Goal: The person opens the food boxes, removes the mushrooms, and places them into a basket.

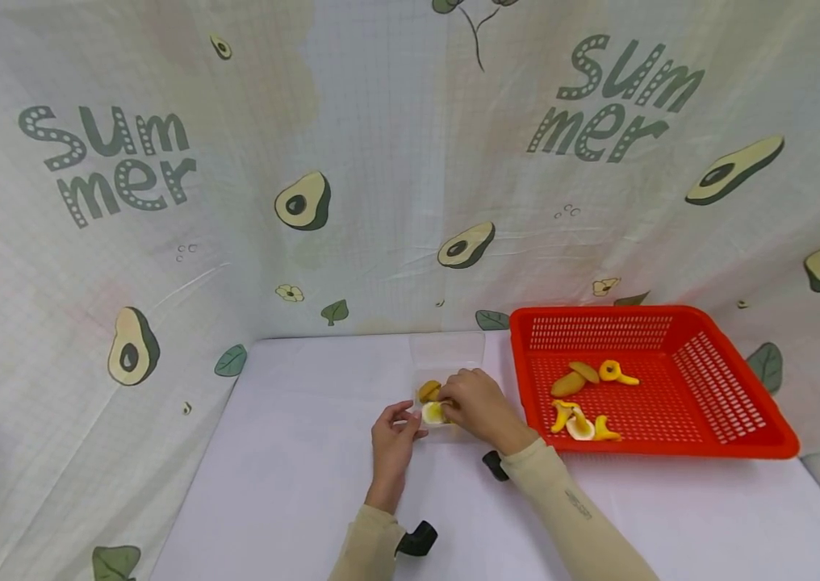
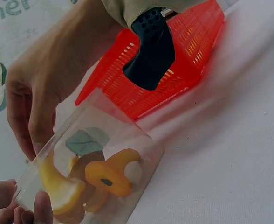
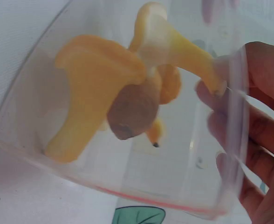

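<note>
A clear plastic container (image 3: pixel 188 161) stands on the white cloth, with a clear flap (image 1: pixel 446 349) behind it. Yellow trumpet-shaped mushrooms, one of them a broad chanterelle (image 3: pixel 92 88), lie inside beside a brown mushroom (image 3: pixel 134 109). My right hand (image 1: pixel 481 407) reaches in over the rim. Its thumb and finger pinch the stem end of a yellow chanterelle (image 3: pixel 179 49) whose pale cap leans among the others. My left hand (image 1: pixel 394 444) holds the container's left side, one fingertip (image 2: pixel 43 210) on the wall and the others at the rim.
Close on the right stands a red perforated basket (image 1: pixel 708 436), holding brown mushrooms (image 1: pixel 571 382) and several yellow ones, such as a trumpet-shaped one (image 1: pixel 617 372). A printed cloth (image 1: pixel 381 161) hangs behind the table. Black devices (image 1: pixel 417 539) sit at both wrists.
</note>
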Demonstrator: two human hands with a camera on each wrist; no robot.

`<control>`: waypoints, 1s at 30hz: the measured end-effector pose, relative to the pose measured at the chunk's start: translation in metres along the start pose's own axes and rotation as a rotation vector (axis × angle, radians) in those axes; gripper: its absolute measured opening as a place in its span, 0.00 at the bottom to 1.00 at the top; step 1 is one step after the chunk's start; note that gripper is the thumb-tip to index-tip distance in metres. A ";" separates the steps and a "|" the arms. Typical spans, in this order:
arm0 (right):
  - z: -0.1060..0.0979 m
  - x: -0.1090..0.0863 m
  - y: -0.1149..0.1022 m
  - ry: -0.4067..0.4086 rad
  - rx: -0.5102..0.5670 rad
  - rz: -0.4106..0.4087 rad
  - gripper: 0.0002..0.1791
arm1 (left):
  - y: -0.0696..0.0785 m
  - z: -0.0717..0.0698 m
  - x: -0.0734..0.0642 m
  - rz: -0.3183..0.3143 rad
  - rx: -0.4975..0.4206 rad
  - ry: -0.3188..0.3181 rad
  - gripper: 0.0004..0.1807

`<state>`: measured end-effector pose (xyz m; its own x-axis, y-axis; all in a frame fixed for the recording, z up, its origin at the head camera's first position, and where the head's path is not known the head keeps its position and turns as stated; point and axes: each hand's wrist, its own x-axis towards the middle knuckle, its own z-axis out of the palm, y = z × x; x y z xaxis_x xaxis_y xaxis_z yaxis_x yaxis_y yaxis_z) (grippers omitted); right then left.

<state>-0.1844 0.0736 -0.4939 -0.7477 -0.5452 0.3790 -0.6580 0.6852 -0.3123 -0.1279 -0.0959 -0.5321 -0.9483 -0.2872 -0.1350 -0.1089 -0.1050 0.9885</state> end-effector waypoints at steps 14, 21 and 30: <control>-0.039 -0.026 0.001 0.359 -0.065 -0.181 0.16 | -0.003 0.000 0.003 -0.018 0.004 0.014 0.17; -0.059 -0.043 0.010 0.417 -0.067 -0.140 0.17 | -0.002 0.001 0.001 -0.007 0.004 0.012 0.17; -0.081 -0.068 0.026 0.475 -0.071 -0.028 0.21 | -0.002 0.001 0.003 -0.018 0.000 0.011 0.16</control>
<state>-0.1438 0.1680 -0.4571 -0.5953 -0.2941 0.7477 -0.6572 0.7137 -0.2425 -0.1312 -0.0953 -0.5344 -0.9430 -0.2955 -0.1531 -0.1256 -0.1099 0.9860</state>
